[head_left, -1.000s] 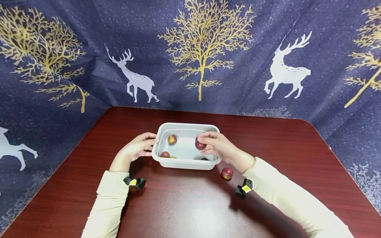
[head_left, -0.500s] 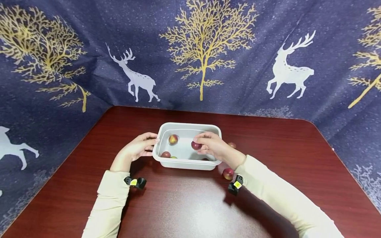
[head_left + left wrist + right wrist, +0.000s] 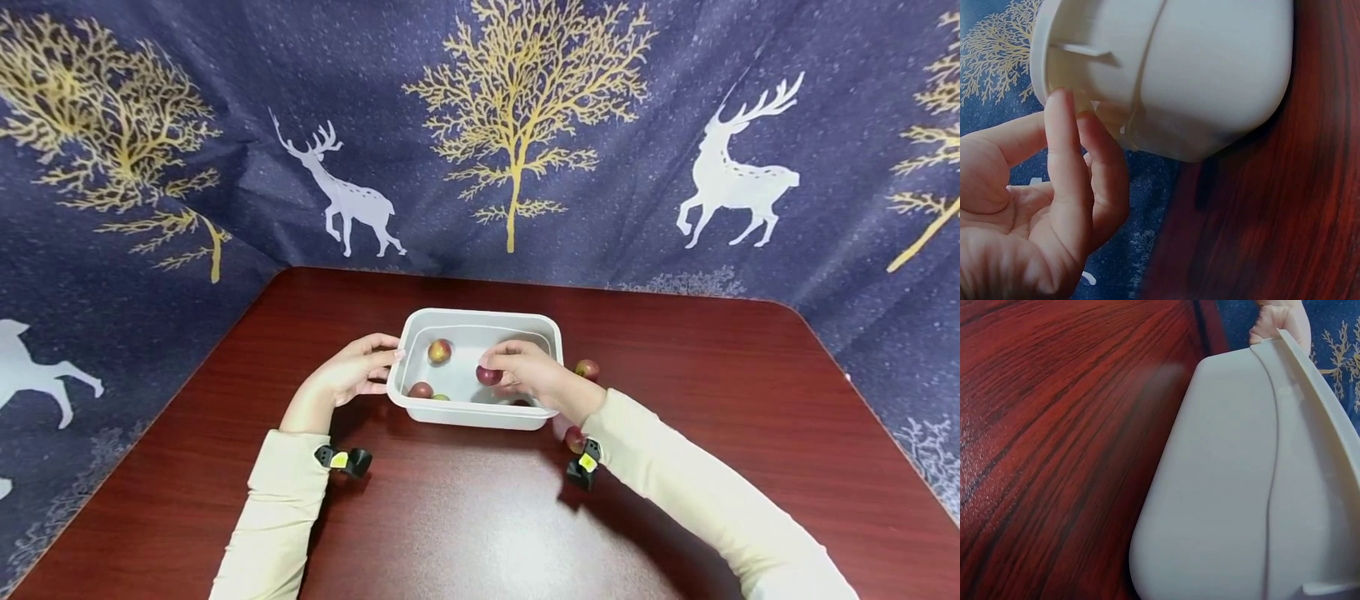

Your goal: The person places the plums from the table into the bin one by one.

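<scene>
A white plastic tub [image 3: 480, 414] stands on the table. My left hand [image 3: 363, 365] grips its left rim, thumb on top and fingers bent beneath the lip; the left wrist view shows these fingers [image 3: 1063, 144] against the outer wall. Inside the tub my right hand [image 3: 528, 371] pinches a dark red plum [image 3: 489, 376] between thumb and fingers. A yellow-red plum [image 3: 439, 351] lies at the tub's back left, and a reddish plum [image 3: 421, 390] at its front left. Part of a greenish fruit [image 3: 440, 397] shows beside that one. The right wrist view has the tub's outer side [image 3: 1216, 475], not the right hand.
Two more plums are on the table right of the tub: one [image 3: 587, 369] behind the right forearm, another [image 3: 574, 439] partly covered by the right wrist camera [image 3: 582, 467]. A dark blue cloth [image 3: 450, 225] with deer and trees hangs behind the dark red table [image 3: 420, 517].
My right hand has moved left and slightly down with the dark red plum. A plum behind the right forearm has come into view. The left hand keeps its grip on the rim.
</scene>
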### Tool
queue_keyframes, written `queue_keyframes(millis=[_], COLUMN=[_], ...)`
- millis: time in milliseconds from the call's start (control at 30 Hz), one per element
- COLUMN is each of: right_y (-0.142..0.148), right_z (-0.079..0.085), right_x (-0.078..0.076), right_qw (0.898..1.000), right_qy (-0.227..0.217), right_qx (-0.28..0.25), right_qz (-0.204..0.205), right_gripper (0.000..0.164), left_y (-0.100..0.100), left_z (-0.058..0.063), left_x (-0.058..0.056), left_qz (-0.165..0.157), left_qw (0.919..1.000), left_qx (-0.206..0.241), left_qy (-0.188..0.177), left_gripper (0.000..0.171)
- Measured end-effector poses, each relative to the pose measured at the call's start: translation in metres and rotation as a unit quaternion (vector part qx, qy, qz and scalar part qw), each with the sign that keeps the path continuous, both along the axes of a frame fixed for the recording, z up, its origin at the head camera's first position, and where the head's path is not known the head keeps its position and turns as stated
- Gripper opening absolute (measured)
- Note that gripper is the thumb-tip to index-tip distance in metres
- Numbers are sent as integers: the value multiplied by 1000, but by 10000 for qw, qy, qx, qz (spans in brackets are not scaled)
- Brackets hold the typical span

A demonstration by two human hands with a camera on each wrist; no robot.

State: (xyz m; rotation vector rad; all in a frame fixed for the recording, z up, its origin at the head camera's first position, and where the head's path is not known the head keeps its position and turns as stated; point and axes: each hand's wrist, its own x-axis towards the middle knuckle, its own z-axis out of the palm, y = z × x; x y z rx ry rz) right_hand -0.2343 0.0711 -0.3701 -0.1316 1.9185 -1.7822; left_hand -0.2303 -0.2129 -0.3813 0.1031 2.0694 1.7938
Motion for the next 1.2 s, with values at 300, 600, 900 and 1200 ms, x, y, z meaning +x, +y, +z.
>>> queue_keyframes(millis=[300, 600, 900, 1200], right_y=[-1, -2, 0, 4], right_z=[2, 3, 4, 10], right_x=[1, 1, 1, 4], right_qw=[9989, 9987, 9999, 9992], right_qy=[-324, -388, -100, 243], right_qx=[311, 330, 53, -283], right_qz=[121, 84, -31, 159], right_gripper=[31, 32, 29, 32], left_y=[1, 1, 1, 0], left_z=[0, 0, 2, 0], left_x=[1, 0, 1, 1], left_qz=[64, 55, 14, 20], left_qw=[9999, 10000, 10000, 10000], left_qx=[-16, 2, 49, 65], left_qy=[-97, -30, -10, -4], left_gripper=[45, 45, 45, 46])
